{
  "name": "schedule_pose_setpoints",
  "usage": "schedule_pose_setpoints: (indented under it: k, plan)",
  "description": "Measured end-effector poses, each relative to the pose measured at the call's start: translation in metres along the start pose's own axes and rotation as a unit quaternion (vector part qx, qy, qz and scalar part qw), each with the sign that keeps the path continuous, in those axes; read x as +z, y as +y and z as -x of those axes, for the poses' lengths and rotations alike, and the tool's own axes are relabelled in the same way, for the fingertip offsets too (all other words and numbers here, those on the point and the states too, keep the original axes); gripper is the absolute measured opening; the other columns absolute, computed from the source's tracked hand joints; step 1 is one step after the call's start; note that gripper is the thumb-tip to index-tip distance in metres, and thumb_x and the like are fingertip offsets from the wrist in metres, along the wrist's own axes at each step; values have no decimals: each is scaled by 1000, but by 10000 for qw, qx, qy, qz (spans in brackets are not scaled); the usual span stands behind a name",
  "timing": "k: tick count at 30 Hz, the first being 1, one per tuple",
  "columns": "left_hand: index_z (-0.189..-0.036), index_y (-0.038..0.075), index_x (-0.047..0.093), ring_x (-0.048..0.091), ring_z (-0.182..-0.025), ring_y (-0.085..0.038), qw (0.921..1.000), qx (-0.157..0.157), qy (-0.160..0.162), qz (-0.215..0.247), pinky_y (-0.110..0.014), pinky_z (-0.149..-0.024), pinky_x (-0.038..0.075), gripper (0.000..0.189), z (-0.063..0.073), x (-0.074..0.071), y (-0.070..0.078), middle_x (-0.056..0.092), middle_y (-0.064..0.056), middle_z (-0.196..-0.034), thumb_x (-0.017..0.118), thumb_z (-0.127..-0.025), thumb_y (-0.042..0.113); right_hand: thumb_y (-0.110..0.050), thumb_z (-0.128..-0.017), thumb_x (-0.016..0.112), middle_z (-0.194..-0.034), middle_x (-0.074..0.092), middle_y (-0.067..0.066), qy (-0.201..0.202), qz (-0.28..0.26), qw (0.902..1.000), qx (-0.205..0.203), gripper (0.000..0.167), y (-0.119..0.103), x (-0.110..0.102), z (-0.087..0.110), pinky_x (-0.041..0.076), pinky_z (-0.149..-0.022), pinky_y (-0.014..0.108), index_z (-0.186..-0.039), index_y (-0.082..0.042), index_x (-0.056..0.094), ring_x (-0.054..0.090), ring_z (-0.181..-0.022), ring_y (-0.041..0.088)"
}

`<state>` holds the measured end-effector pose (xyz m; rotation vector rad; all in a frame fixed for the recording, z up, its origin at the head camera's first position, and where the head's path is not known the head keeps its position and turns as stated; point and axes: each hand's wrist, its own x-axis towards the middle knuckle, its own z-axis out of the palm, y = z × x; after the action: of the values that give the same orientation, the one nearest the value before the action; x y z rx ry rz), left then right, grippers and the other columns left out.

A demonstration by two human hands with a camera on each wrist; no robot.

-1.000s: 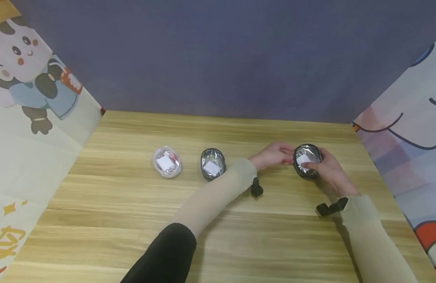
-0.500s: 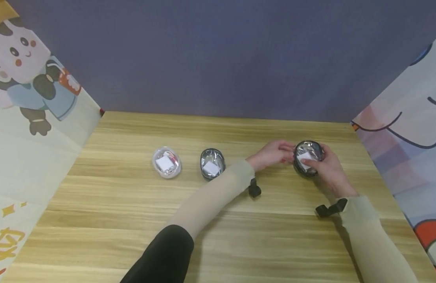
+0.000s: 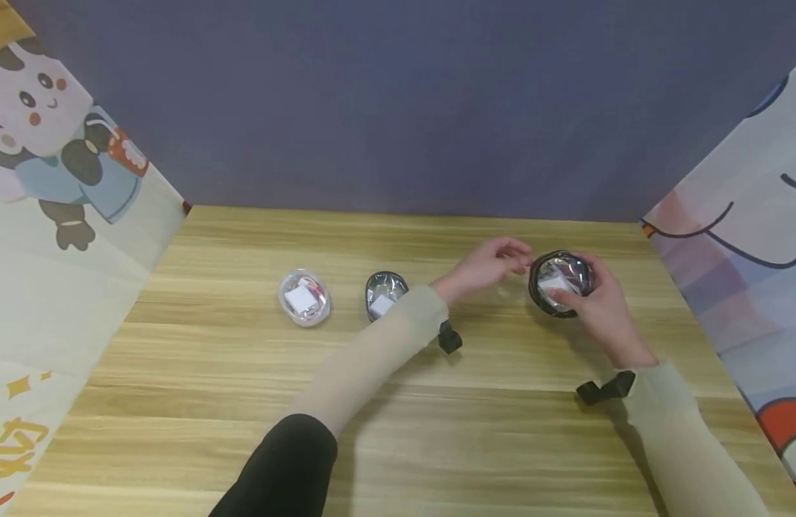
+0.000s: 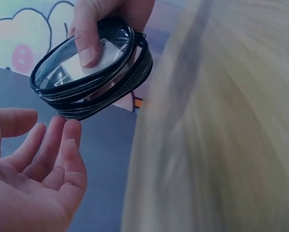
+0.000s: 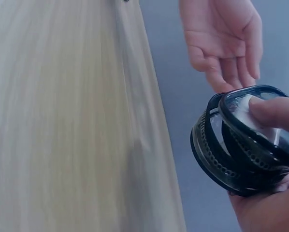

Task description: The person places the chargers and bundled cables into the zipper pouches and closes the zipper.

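Note:
A small oval clear case with black trim is held above the table at the right. My right hand grips it, the thumb pressing on the clear top over a white item inside. In the right wrist view, a gap shows between the black bands on the case's side; I cannot tell whether it is unzipped. My left hand is at the case's left side, palm up with loosely bent fingers and nothing in them. In the left wrist view, its fingertips are just below the case's edge; contact is unclear.
Another black-trimmed case lies mid-table, partly covered by the left forearm. Farther left lies a pale-rimmed clear case with a white item inside. A grey-blue panel stands behind the wooden table, with printed panels at both sides.
The left hand has moved back and left, away from the case slightly, its fingers spreading. The right hand has raised and tilted the case, shifting it a little toward the back.

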<state>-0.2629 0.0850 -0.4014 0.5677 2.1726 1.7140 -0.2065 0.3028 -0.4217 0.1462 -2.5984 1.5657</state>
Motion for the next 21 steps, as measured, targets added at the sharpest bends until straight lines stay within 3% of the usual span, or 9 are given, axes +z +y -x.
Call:
schedule_pose_setpoints:
  k: [3, 7, 12, 17, 21]
  plan:
    - [-124, 9, 63, 65, -99, -17, 9994, 249, 2, -258, -32, -86, 56, 28, 7, -7, 8, 66, 4, -106, 64, -98, 16, 1, -85, 76, -128, 53, 10, 38, -174, 9992, -356, 72, -7, 6, 4, 45, -85, 9, -146, -2, 37, 52, -111, 10]
    - [-122, 10, 65, 62, -97, -10, 9939, 809, 31, -751, -22, -85, 52, 24, 15, -15, 18, 67, 4, -109, 64, -98, 16, 8, -83, 75, -120, 56, 9, -97, -393, 9960, -801, 82, -17, 13, 9, 51, -76, 12, -150, -8, 31, 57, -103, 5]
    - [-126, 12, 65, 59, -101, -6, 9824, 1157, -138, -1459, -19, -87, 48, 27, 19, -21, 27, 66, 4, -112, 62, -100, 21, 7, -84, 75, -124, 55, 21, -364, -463, 9947, -847, 98, -29, 17, 16, 54, -73, 15, -157, -15, 13, 60, -100, 5]
    - [-124, 11, 67, 59, -103, -6, 9740, 1448, -647, -1619, -20, -90, 47, 25, 18, -26, 33, 68, 4, -113, 61, -101, 19, 4, -84, 76, -121, 54, 30, -836, -608, 9938, -418, 109, -39, 18, 21, 55, -76, 17, -160, -21, 2, 60, -97, 9]
    - [-123, 9, 69, 59, -110, -3, 9627, 1732, -1472, -1467, -18, -98, 44, 24, 16, -33, 37, 69, 2, -120, 59, -101, 11, 2, -84, 76, -131, 47, 37, -1407, -950, 9854, -95, 118, -47, 18, 26, 52, -82, 16, -159, -26, -11, 58, -103, 9]
